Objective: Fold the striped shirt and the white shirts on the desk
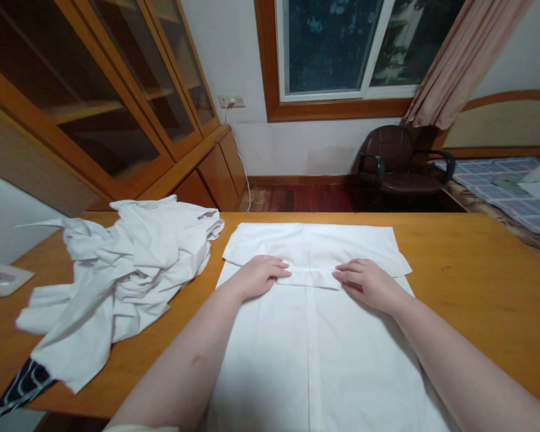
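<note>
A white garment (317,336) lies flat on the wooden table (468,282) in front of me, its far part folded back toward me into a wide band. My left hand (258,276) rests palm down on the left of that fold's near edge, fingers stretched flat. My right hand (369,282) lies flat on the right of the same edge, fingers extended. Neither hand grips anything; both press on the cloth, fingertips pointing toward each other.
A crumpled heap of white garments (121,276) sits at the table's left, with a dark patterned cloth (22,387) under its near end. A small white device (0,277) lies at the far left. A dark armchair (398,159) and a bed (508,180) stand beyond.
</note>
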The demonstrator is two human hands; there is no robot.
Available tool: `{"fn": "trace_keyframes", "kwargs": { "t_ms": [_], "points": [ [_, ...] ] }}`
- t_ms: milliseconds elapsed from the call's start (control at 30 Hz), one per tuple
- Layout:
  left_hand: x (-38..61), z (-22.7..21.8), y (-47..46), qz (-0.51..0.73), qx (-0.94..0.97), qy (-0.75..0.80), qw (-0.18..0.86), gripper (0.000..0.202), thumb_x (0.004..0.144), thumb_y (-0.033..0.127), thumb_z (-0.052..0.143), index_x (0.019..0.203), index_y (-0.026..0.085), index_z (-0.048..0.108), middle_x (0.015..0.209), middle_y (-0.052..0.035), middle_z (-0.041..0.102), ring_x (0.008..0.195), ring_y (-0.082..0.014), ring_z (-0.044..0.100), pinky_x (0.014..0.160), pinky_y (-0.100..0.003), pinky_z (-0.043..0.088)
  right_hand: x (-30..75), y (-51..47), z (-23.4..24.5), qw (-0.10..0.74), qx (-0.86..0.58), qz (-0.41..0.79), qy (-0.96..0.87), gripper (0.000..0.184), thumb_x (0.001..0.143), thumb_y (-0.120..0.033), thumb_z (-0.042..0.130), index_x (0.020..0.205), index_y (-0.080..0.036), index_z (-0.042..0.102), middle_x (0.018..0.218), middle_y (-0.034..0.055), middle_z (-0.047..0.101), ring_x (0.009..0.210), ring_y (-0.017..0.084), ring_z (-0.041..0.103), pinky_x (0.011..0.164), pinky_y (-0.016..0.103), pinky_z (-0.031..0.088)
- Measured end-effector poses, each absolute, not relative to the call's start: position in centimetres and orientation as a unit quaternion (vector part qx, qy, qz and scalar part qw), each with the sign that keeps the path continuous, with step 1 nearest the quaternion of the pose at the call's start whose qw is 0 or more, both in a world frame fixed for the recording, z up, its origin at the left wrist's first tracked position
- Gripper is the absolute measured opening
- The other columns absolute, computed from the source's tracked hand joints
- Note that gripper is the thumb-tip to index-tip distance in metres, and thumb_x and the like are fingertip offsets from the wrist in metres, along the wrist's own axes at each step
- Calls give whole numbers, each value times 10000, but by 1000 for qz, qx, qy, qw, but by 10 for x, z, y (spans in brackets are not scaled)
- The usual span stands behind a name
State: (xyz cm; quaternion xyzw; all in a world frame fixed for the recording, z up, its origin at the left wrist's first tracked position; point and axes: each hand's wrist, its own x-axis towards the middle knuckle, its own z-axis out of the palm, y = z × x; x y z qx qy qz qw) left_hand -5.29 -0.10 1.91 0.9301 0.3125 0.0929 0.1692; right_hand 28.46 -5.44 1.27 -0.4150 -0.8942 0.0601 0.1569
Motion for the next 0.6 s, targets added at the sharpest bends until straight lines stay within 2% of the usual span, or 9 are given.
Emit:
{"fn": "trace_keyframes", "kwargs": {
  "t_ms": [133, 400, 467, 533, 600],
  "points": [
    [-54, 18, 1, 103, 926, 322, 170, 353, 861, 162, 494, 1140, 301, 660, 1227, 15, 640, 1119, -170, 572, 992, -339, 405, 283, -52, 5, 171, -426, 40, -887, 238, 897, -226, 528, 1060, -264, 697, 1078, 50, 693, 954, 204, 612, 844, 383, 461],
    [-49, 25, -2, 137, 894, 390, 173, 283, 914, 205, 418, 1059, 234, 660, 1081, -18, 687, 1009, -183, 605, 908, -324, 452, 281, -52, 8, 243, -438, 70, -863, 203, 913, -221, 485, 938, -216, 686, 974, 62, 705, 904, 190, 625, 842, 368, 470],
    [-49, 29, -4, 139, 884, 416, 162, 276, 916, 208, 405, 1003, 218, 667, 1018, -26, 696, 952, -187, 616, 864, -326, 466, 280, -56, 15, 240, -428, 89, -867, 174, 876, -236, 535, 980, -214, 674, 1045, 76, 686, 980, 203, 611, 887, 379, 461],
    [-51, 33, -6, 138, 884, 416, 162, 264, 906, 202, 414, 968, 213, 671, 980, -27, 698, 923, -184, 619, 856, -324, 467, 279, -59, 20, 213, -401, 111, -884, 250, 813, -243, 601, 1055, -224, 660, 1158, 82, 644, 1080, 223, 574, 932, 393, 444],
    [-53, 35, -8, 132, 898, 381, 176, 237, 870, 207, 480, 1015, 225, 667, 1049, -26, 683, 986, -182, 604, 910, -321, 447, 279, -59, 19, 188, -387, 120, -895, 333, 783, -244, 624, 1115, -241, 650, 1222, 82, 612, 1120, 234, 553, 940, 404, 442]
  ]
}}
